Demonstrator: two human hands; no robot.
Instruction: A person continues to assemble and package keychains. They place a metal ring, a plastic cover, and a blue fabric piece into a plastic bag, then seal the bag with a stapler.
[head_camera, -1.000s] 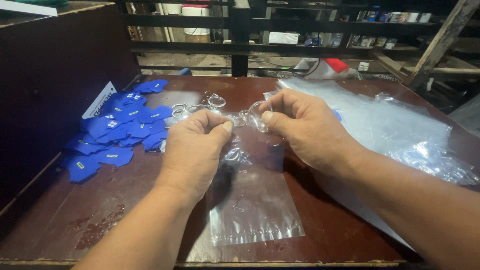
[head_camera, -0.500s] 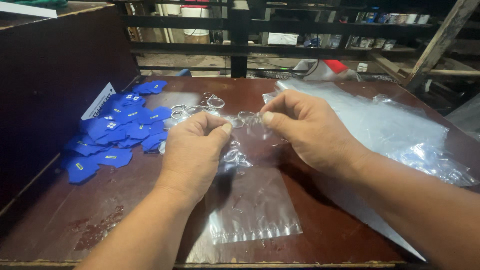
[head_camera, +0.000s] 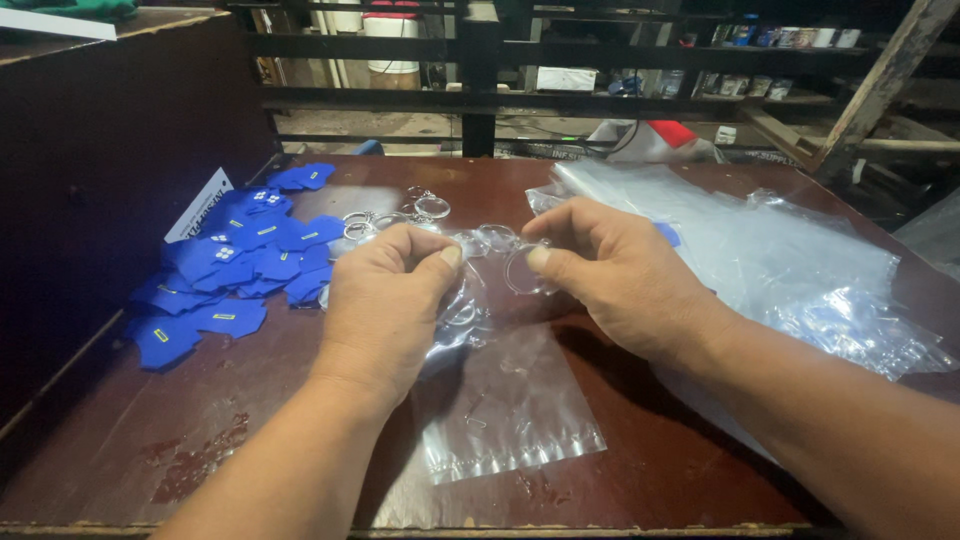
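Fingers: left thumb and forefinger (head_camera: 440, 262) are pinching shut on the mouth of a small clear plastic bag (head_camera: 505, 410); right fingers (head_camera: 545, 255) are closing on the same mouth, a thin metal key ring (head_camera: 520, 270) showing between them.
Left hand (head_camera: 385, 300): gripping the near edge; what else is inside the pinch cannot be told.
Right hand (head_camera: 625, 275): holding the far edge, just beside the left.
Bag position: hanging from both pinches, its lower end lying on the dark red-brown tabletop (head_camera: 700, 470).
Handling: probably very light, limp and slick; best taken at the open rim, one side per hand.
Ring: likely stiff, small, easy to drop.
Left of hands: blue shirt-shaped tags (head_camera: 225, 280) in a loose heap, loose rings (head_camera: 400, 212) near them.
Right: crumpled clear plastic sheets (head_camera: 790, 260).
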